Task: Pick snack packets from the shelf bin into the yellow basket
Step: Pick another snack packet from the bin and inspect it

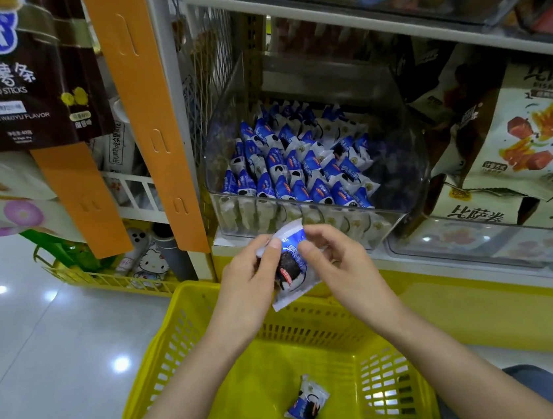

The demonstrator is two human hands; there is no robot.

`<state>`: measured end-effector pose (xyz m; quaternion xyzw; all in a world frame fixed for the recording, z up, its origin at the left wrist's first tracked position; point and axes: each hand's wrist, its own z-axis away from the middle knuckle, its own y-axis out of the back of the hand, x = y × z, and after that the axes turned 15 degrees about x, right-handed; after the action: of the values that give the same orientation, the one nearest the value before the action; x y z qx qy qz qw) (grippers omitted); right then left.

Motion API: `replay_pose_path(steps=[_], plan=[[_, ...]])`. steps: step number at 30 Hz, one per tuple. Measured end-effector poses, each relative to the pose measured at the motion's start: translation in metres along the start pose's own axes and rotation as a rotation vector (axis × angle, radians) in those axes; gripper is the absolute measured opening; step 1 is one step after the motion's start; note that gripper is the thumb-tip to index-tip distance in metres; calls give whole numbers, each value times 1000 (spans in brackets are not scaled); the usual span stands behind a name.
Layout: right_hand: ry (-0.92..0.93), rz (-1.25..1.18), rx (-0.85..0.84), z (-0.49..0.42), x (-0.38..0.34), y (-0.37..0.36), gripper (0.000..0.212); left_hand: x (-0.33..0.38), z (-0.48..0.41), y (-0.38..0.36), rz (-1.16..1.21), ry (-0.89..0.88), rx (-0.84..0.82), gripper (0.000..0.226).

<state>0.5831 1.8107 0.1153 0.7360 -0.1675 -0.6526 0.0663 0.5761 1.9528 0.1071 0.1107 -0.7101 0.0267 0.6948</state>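
Note:
A clear plastic shelf bin [398, 174] holds several blue-and-white snack packets [297, 165]. In front of it, above the far rim of the yellow basket [185, 330], both hands hold one blue-and-white packet [293, 276]. My left hand [249, 288] grips its left side with the thumb on top. My right hand [340, 267] pinches its upper right edge. A second packet [307, 404] lies on the basket floor between my forearms.
Beige snack bags [523, 146] fill the bin to the right. Orange hanging strips [151, 120] and a brown potato-stick bag [8, 74] hang at left. A low yellow rack [111, 280] stands on the shiny floor at left. The yellow shelf base [486, 309] runs behind the basket.

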Motion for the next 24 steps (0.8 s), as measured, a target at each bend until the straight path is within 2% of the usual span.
replay_pose_path(steps=[4,6,9,12,14,16,19,24], plan=[[-2,-105,-3,-2,-2,4,17,1,-3,3,-66,-21,-114,21],[10,-122,-8,-2,-2,4,21,0,-3,3,-60,1,-118,21],[63,-123,18,1,-4,4,21,0,-3,0,-41,3,-91,29],[107,-105,43,5,-8,3,15,3,-2,-1,-2,-11,-34,27],[29,-138,4,6,-9,2,11,5,-2,-1,36,-15,33,26],[-32,-111,-48,7,-8,2,21,7,-3,0,86,6,113,25],[-29,-65,-85,6,-11,3,16,12,-5,0,110,39,196,25],[9,-134,-89,2,-23,12,19,23,-10,0,177,81,151,34]])
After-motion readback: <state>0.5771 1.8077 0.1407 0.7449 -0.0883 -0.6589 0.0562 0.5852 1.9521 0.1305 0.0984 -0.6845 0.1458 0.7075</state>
